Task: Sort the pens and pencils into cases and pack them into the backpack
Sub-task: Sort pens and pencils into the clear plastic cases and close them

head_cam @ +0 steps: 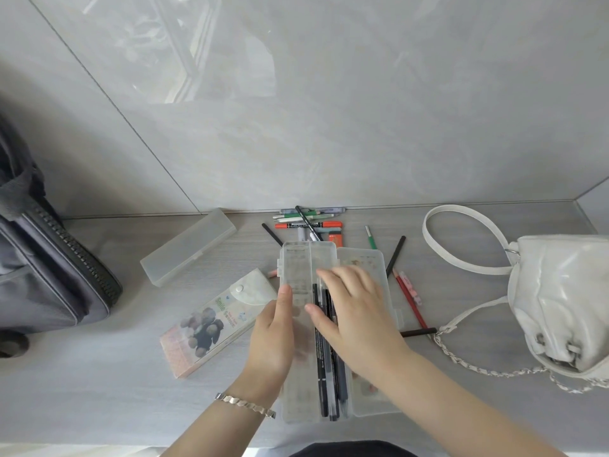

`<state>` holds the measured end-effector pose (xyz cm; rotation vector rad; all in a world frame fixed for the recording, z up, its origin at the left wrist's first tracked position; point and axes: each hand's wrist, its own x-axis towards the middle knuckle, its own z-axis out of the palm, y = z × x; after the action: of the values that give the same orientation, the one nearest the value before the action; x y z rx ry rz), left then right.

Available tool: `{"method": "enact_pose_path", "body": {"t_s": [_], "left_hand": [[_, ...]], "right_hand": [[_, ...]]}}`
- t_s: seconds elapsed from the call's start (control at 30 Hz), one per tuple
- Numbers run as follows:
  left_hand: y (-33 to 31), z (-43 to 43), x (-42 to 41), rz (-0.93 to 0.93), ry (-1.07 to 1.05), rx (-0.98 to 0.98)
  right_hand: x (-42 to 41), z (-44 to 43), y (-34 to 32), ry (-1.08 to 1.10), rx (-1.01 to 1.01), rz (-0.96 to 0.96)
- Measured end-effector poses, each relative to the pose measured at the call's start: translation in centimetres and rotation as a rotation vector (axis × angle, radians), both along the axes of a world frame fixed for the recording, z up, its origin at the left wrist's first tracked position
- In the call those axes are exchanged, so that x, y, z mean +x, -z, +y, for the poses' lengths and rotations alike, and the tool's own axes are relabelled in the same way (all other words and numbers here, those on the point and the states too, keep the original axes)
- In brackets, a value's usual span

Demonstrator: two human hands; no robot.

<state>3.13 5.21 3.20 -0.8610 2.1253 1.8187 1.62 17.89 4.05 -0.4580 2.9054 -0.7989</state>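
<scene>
Both hands on the open clear case (324, 255), black pens (324, 384) inside.

Left hand (272, 338) pinches the case's left edge, thumb on top, fingers dimly seen beneath the plastic; right hand (354, 308) lies flat with fingers spread, pressing the pens down and grasping nothing. The case looks light, stiff and smooth, likely to slide or spill while unlatched, so shut it and lift it by the long sides. Beyond lie a printed case (211, 324), a frosted case (188, 247) and loose pens (308, 222) by the wall; backpack (49, 275) far left.
</scene>
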Motion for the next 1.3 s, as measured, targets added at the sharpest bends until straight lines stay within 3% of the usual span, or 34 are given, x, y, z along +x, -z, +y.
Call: {"method": "enact_pose_path", "body": {"t_s": [0.2,0.33,0.43,0.53,0.63,0.8,1.07,1.3], "left_hand": [[0.9,0.1,0.4,-0.024,0.019,-0.052],[1.1,-0.4,-0.1,-0.032,-0.002,-0.064],[1.1,-1.4,-1.0,-0.064,-0.037,-0.070],[1.1,-2.2,-1.6,-0.093,-0.068,-0.059],[1.3,-2.7,-1.8,-0.110,-0.087,-0.061],[1.4,-3.3,-1.5,-0.135,-0.095,-0.051],[1.0,-5.2,-2.2,-0.121,-0.170,-0.091],[0.8,-5.6,-2.7,-0.092,-0.159,-0.086]], "right_hand": [[0.6,-0.6,0.7,0.095,-0.028,0.139],[0.0,0.9,0.7,0.085,-0.289,0.064],[-2.4,4.5,2.1,0.349,-0.342,0.177],[-4.8,8.5,4.5,0.592,-0.122,-0.127],[-5.6,10.7,7.1,0.551,0.130,-0.383],[-6.2,10.9,8.4,0.458,0.249,-0.411],[-11.8,3.8,6.7,0.362,0.077,-0.436],[-15.5,-0.8,8.4,0.488,0.177,-0.500]]}}
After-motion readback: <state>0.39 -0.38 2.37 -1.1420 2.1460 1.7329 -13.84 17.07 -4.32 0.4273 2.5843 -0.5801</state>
